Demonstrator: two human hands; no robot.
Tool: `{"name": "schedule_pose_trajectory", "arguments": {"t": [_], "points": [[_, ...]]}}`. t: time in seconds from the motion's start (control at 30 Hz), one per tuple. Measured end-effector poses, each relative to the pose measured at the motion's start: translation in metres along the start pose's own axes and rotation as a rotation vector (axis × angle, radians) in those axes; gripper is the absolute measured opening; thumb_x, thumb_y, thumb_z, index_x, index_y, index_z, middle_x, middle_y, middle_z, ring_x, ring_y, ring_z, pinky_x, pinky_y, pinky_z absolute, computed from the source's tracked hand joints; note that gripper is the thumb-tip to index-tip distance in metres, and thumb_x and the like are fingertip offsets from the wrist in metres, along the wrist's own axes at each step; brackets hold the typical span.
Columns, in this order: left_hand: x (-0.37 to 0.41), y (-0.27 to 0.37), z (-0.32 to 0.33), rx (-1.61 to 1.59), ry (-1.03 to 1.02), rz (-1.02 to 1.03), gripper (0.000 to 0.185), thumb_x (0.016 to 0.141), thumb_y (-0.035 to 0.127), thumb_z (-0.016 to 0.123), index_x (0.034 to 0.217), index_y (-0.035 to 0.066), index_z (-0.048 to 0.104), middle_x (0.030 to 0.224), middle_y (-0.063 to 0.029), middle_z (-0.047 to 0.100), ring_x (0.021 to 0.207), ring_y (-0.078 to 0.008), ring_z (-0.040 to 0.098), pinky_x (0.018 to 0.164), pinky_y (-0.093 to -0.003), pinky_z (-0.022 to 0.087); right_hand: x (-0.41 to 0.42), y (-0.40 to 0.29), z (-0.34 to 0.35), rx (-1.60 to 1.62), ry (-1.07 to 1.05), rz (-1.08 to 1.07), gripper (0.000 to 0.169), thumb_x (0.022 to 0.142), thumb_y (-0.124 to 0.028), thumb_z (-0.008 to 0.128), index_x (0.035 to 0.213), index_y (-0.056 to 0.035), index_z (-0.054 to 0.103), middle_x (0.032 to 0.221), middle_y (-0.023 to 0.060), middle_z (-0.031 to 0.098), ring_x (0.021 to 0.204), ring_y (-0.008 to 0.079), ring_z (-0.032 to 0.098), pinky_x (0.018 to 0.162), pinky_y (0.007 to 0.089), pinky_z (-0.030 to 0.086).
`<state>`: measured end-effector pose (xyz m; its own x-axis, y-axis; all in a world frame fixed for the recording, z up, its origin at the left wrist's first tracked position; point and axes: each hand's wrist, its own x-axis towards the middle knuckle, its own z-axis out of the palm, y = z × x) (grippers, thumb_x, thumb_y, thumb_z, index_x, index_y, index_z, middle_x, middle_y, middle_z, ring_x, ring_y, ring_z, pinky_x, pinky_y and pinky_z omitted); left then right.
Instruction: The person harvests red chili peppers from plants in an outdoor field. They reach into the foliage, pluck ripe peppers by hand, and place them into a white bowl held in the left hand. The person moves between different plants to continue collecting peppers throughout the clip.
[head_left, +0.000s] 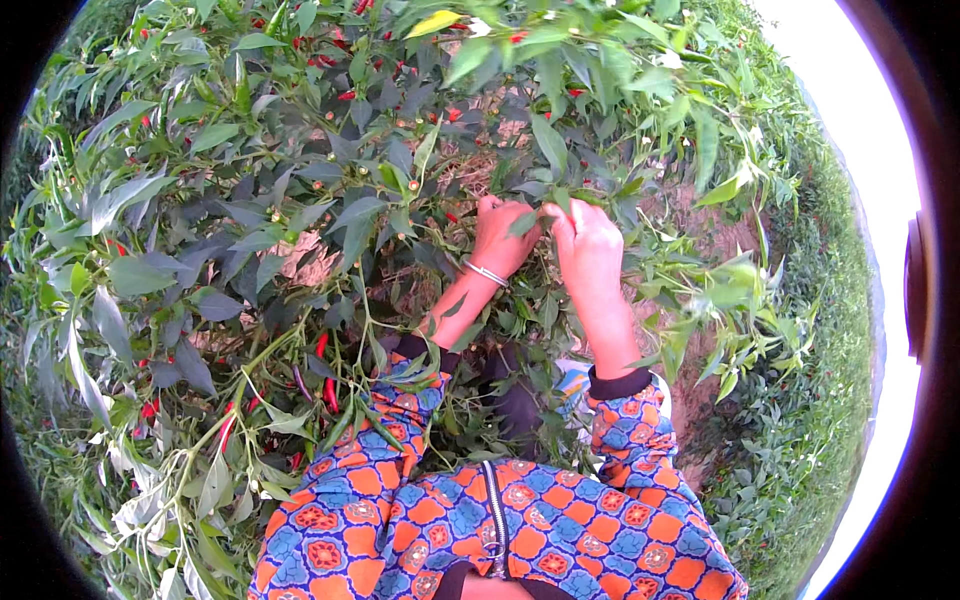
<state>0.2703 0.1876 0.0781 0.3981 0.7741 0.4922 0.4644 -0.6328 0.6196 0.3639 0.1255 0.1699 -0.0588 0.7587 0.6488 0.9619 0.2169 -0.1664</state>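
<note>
Both hands are in among the leaves of a chili pepper plant (360, 217), close together in the middle of the view. My left hand (504, 236), with a silver bangle (486, 273) at the wrist, has its fingers curled in and partly covered by a leaf. Just right of it, my right hand (591, 244) is bent with thumb and forefinger drawn together beside a green leaf. Whatever lies between the fingers of either hand is hidden. A small red chili (451, 217) shows just left of my left hand.
Red chilies (330, 394) and a dark purple chili (301, 384) hang at lower left, near my left sleeve (409, 420). A leafy branch (240, 390) crosses there. A white and blue object (576, 386) is partly hidden by my right forearm. Bare soil (694, 360) runs along the right, beside another plant row (810, 420).
</note>
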Motion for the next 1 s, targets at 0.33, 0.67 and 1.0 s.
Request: {"name": "schedule_pose_trajectory", "arguments": {"t": [0.33, 0.67, 1.0], "points": [[0.000, 0.005, 0.004, -0.052, 0.014, 0.024, 0.013, 0.070, 0.024, 0.060, 0.065, 0.012, 0.056, 0.058, -0.0075, 0.055, 0.059, -0.0248, 0.053, 0.063, -0.0354, 0.030, 0.055, 0.027, 0.009, 1.951, 0.034, 1.285, 0.012, 0.087, -0.014, 0.043, 0.085, -0.0032, 0.048, 0.065, 0.0007, 0.037, 0.045, 0.0074, 0.033, 0.035, 0.0183, 0.024], [0.002, 0.016, -0.005, -0.075, -0.023, 0.028, 0.013, 0.074, 0.021, 0.058, 0.067, 0.012, 0.053, 0.061, -0.0055, 0.055, 0.064, -0.0237, 0.054, 0.067, -0.0363, 0.030, 0.107, 0.060, 0.085, 0.241, -0.119, 0.510, 0.013, 0.081, -0.019, 0.057, 0.079, -0.0069, 0.052, 0.053, -0.0039, 0.039, 0.041, 0.0049, 0.035, 0.036, 0.0195, 0.026], [0.000, 0.013, -0.007, -0.044, -0.107, 0.039, 0.010, 0.070, 0.020, 0.059, 0.065, 0.011, 0.057, 0.062, -0.0046, 0.056, 0.065, -0.0219, 0.054, 0.069, -0.0358, 0.032, 0.084, 0.059, 0.081, 2.113, -0.047, 1.008, 0.021, 0.083, -0.026, 0.056, 0.076, -0.0079, 0.046, 0.054, -0.0031, 0.032, 0.041, 0.0056, 0.027, 0.033, 0.0181, 0.019]]}}
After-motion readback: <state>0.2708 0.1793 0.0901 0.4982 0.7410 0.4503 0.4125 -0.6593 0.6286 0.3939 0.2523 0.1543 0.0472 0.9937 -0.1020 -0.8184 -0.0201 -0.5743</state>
